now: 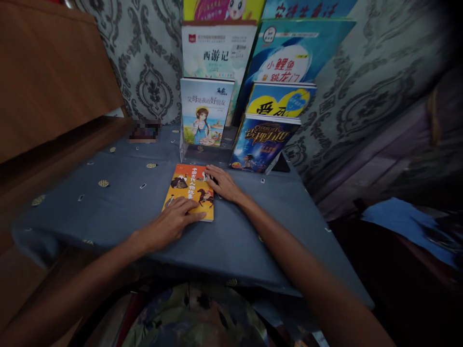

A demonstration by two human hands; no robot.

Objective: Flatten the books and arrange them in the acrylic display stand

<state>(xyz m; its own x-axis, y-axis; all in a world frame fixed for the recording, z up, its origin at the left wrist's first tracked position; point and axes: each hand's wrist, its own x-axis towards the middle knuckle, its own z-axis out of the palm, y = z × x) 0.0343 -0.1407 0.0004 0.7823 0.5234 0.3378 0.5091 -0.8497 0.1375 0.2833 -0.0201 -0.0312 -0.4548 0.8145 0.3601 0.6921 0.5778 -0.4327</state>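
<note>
A closed orange and yellow book (193, 190) with Chinese lettering and a horse figure on its cover lies on the cloth-covered table. Across the book's lower part rests my left hand (177, 217), fingers stretched out and thumb near the bottom edge. My right hand (223, 183) touches the upper right edge, its fingers extended onto the cover. Neither hand grips the book. Behind it, clear stands hold upright books in two columns, among them a light blue book (206, 113) at the left front and a dark blue book (262, 144) at the right front.
A grey-blue patterned tablecloth (119, 197) covers the table. Farther back in the stands are a white book (217, 50) and a teal book (292, 55). A wooden panel (54, 72) stands at the left. Blue fabric (405, 226) lies at the right, beyond the table edge.
</note>
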